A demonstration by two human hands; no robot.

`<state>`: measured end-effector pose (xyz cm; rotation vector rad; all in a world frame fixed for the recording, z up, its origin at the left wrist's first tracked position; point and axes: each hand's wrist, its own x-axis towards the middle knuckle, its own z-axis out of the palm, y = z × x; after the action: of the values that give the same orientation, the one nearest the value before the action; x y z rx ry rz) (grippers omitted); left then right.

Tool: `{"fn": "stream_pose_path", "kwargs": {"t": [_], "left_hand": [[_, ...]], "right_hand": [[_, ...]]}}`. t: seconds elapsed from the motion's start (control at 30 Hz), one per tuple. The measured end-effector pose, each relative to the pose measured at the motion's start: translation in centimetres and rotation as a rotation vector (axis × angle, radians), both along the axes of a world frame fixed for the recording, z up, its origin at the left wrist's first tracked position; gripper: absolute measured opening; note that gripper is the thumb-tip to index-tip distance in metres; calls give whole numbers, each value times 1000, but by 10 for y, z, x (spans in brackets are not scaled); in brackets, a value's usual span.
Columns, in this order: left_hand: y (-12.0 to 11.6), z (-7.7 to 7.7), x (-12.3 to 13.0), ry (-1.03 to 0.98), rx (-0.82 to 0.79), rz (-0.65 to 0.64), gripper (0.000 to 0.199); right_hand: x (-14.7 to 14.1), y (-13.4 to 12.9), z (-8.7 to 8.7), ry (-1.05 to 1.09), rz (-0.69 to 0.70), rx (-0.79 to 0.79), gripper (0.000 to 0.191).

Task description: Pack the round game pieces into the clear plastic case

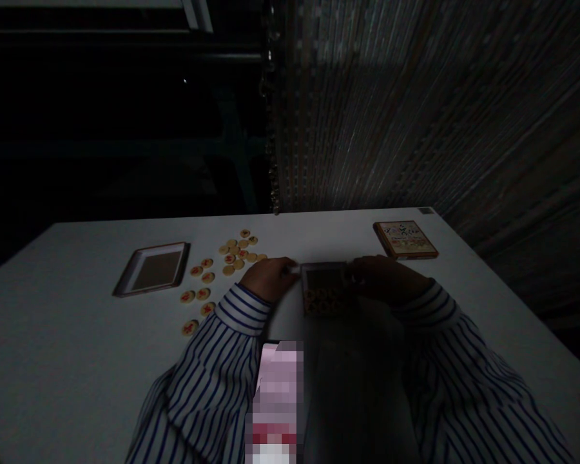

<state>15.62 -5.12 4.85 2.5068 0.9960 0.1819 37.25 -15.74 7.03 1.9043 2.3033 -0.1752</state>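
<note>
A small open box [323,277] lies between my hands, with several round pieces [323,301] in rows in its near half; it is in deep shadow. My left hand [270,278] is at the box's left side, its fingers curled together at the rim; whether a piece is between them is too dark to tell. At the right side, my right hand [384,277] reaches to the box's upper corner, its fingertips lost in shadow. Several loose round wooden pieces [229,260], some with red characters, are scattered left of my left hand.
An open, shallow tray-like box [155,269] lies at the left of the white table [77,328]. A closed box with a printed lid [406,238] sits at the back right. A lit, blurred-out screen [278,386] is between my forearms. A strand curtain [367,116] hangs behind.
</note>
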Motion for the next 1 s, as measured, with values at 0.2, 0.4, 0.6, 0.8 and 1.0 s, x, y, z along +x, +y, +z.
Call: {"fn": "stream_pose_path", "kwargs": {"t": [0.2, 0.4, 0.6, 0.8, 1.0], "left_hand": [[0, 4, -1, 2, -21, 5, 35], [1, 4, -2, -17, 9, 5, 34], [7, 6, -9, -63, 24, 37, 30], [20, 12, -24, -100, 55, 110, 30], [40, 17, -44, -103, 115, 250, 34]], "right_hand": [[2, 1, 4, 23, -35, -4, 21], [0, 3, 5, 47, -31, 72, 23], [-1, 8, 1, 101, 18, 203, 25], [-7, 20, 1, 195, 49, 334, 25], [-20, 45, 21, 207, 48, 321, 28]]}}
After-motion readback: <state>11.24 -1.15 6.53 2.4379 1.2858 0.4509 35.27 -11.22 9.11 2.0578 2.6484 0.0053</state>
